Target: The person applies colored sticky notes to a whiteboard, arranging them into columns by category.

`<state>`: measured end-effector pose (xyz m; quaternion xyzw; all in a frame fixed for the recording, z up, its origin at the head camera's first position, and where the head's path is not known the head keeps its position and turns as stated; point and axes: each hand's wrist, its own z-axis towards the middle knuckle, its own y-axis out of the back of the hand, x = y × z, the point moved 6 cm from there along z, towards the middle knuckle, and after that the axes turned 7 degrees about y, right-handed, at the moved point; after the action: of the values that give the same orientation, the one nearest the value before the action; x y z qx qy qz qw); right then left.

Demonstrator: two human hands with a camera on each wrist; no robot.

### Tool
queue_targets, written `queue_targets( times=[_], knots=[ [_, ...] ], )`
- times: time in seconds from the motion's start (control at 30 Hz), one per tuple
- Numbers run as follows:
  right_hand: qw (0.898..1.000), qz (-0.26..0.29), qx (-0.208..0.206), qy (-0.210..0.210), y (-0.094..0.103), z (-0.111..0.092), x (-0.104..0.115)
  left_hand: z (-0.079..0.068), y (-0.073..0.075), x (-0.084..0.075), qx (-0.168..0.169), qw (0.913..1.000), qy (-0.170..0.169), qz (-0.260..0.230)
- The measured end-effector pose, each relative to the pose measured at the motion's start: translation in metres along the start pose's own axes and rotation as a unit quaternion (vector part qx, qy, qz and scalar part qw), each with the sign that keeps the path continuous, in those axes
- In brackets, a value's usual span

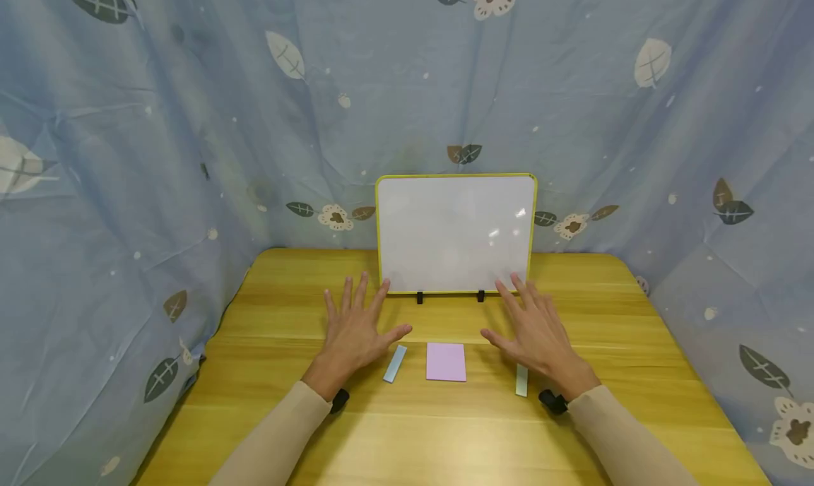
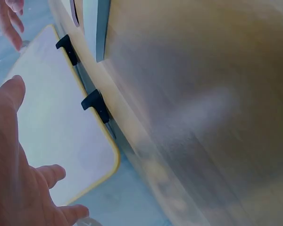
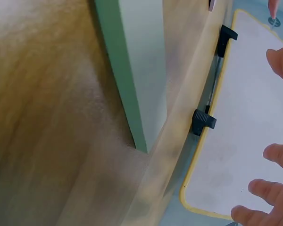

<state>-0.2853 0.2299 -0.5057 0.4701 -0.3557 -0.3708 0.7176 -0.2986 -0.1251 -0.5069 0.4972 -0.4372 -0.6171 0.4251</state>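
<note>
My left hand [image 1: 356,334] is spread over the table with straight fingers and holds nothing. Beside its thumb lies a narrow blue sticky-note pad [image 1: 395,364]. A square pink-purple sticky-note pad [image 1: 446,362] lies between the two hands. My right hand [image 1: 535,330], also spread and holding nothing, overlaps the far end of a narrow pale green sticky-note pad [image 1: 522,381]. In the right wrist view this green pad [image 3: 144,80] shows a thick stack edge. Behind the hands a whiteboard [image 1: 456,233] with a yellow rim stands upright, its lower corners near my fingertips.
Two black feet, a left one [image 1: 420,297] and a right one [image 1: 480,296], support the whiteboard on the wooden table [image 1: 407,429]. A blue curtain [image 1: 407,111] with leaf and flower prints surrounds the table at the back and sides. Each wrist wears a black device.
</note>
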Motion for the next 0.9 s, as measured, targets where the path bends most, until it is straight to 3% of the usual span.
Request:
queue_targets(
  times=[0.27, 0.9],
  knots=[
    [0.999, 0.001, -0.03, 0.031, 0.0, 0.007, 0.003, 0.004, -0.002, -0.012, 0.002, 0.9999, -0.014, 0.003],
    [0.998, 0.014, -0.023, 0.053, -0.013, 0.02, 0.006, 0.011, -0.014, -0.04, 0.014, 0.9978, -0.063, -0.017]
  ],
)
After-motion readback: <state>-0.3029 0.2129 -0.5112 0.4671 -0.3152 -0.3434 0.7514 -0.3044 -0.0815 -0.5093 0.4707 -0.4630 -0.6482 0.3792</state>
